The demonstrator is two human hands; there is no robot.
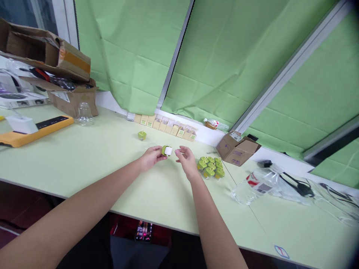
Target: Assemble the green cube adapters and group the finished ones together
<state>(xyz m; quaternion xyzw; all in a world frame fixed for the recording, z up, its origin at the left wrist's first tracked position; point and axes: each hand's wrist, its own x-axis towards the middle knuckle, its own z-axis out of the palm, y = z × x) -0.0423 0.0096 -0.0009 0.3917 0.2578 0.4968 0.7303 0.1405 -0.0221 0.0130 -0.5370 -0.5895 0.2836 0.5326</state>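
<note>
My left hand (150,157) pinches a small green container with a white inside (167,151) between thumb and fingers, its white face turned to the right. Just to the right of it, my right hand (186,158) is open, fingers curved and apart, not touching the container. A faint clear plastic piece (151,145) lies behind my left hand, partly hidden. Farther back stands a single small green-topped container (142,135). Beside my right wrist is a cluster of several similar green-topped containers (211,166) with loop handles.
Small cardboard boxes (168,126) line the wall. A carton (238,148), a large clear bottle (258,184) and cables (336,198) occupy the right. Leftward are stacked cartons (74,99), a clear jar (84,114) and an orange-black device (42,129). A phone (143,231) lies below the table's edge.
</note>
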